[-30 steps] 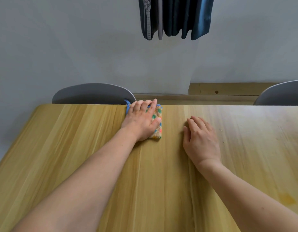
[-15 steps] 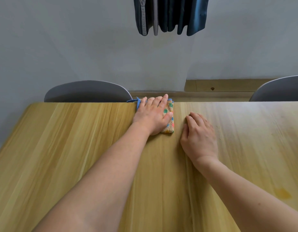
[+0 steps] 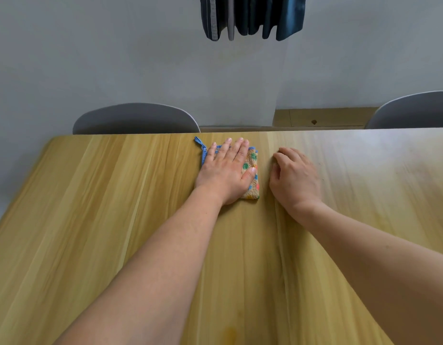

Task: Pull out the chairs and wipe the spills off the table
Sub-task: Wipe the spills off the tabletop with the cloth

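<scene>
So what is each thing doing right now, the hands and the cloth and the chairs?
Left hand: flat, pressing the cloth.
Right hand: resting on the table, fingers loosely curled.
Cloth: folded, lying flat.
Table: yellowish spot near the front edge.
Chairs: behind the table's far edge.

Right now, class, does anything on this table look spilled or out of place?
Yes. A yellowish stain sits on the wooden table near its front edge, well behind the patterned cloth that the left hand presses flat near the far edge. The right hand rests beside it.
</scene>
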`<state>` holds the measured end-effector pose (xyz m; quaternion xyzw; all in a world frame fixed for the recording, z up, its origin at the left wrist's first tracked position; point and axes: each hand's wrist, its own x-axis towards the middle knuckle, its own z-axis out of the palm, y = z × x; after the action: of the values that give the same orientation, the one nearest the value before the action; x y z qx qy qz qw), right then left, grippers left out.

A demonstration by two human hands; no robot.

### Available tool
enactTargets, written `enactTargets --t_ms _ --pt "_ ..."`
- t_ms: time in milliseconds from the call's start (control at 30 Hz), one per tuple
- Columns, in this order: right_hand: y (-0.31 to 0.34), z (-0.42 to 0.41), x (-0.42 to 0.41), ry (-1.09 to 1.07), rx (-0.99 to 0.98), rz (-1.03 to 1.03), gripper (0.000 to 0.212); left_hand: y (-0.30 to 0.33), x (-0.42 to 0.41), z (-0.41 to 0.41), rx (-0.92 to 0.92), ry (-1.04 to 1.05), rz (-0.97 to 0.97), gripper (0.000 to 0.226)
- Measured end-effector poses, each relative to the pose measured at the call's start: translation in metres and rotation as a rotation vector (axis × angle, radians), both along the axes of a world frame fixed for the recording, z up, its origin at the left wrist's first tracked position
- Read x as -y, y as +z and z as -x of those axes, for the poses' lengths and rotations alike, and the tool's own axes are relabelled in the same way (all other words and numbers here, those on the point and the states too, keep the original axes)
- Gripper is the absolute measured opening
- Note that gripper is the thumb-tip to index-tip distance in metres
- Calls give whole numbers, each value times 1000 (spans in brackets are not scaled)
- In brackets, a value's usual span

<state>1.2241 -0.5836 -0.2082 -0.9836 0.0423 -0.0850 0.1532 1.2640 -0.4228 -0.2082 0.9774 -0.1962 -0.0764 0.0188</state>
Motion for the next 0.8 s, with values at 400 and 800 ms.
enactTargets --t_ms 400,800 --pt "52 79 11 127 -346 65 41 4 -15 89 -56 14 -26 68" --pt "49 113 0 168 -580 149 66 5 -32 187 -75 29 -62 69"
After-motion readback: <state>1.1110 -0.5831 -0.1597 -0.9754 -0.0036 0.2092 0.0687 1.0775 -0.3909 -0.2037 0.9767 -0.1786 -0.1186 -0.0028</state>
